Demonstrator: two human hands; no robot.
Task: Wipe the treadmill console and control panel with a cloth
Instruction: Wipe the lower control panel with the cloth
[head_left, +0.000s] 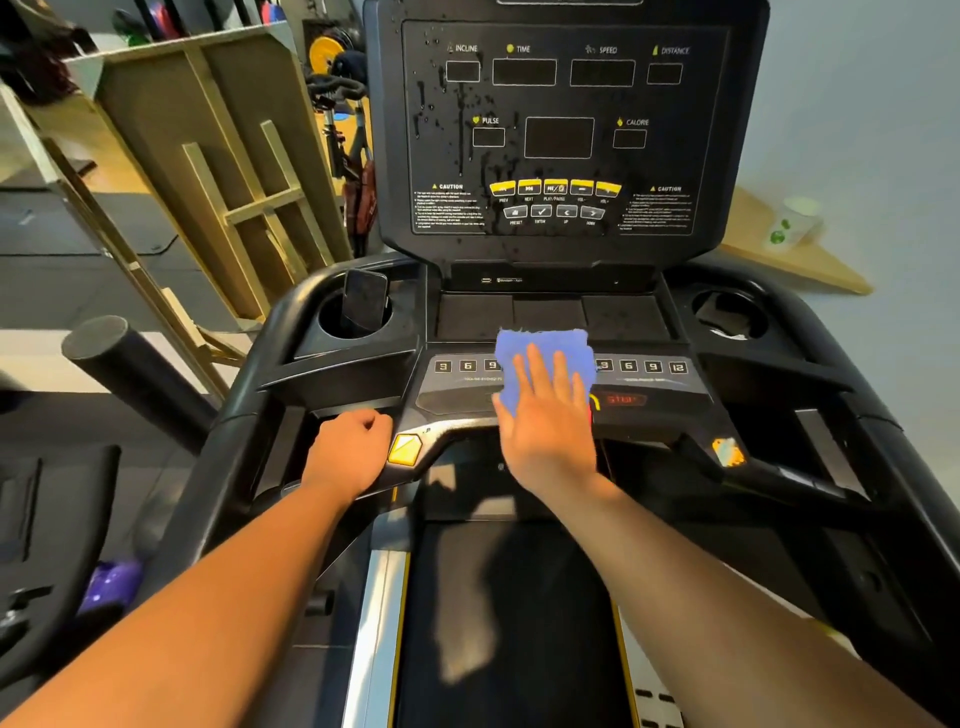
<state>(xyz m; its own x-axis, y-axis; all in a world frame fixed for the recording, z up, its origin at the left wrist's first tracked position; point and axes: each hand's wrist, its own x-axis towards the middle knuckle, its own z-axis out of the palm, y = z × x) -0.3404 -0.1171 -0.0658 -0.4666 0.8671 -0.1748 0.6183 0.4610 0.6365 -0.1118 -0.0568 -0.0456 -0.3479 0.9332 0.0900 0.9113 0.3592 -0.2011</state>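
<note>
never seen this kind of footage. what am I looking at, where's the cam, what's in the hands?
There is one picture, taken by a wide-angle camera worn on a person's head, looking forward and down. No robot: the two bare arms are the wearer's own.

The big black machine is a treadmill. Its upright black console carries unlit display windows labelled incline, time, speed and so on, and has streaks of liquid on its left part. Below it lies the sloped grey control panel with numbered buttons and a red stop label.

The right hand lies flat, pressing a blue cloth onto that panel; no closed grip. The left hand is curled over the black handrail. A dark phone stands in the left cup holder.
</note>
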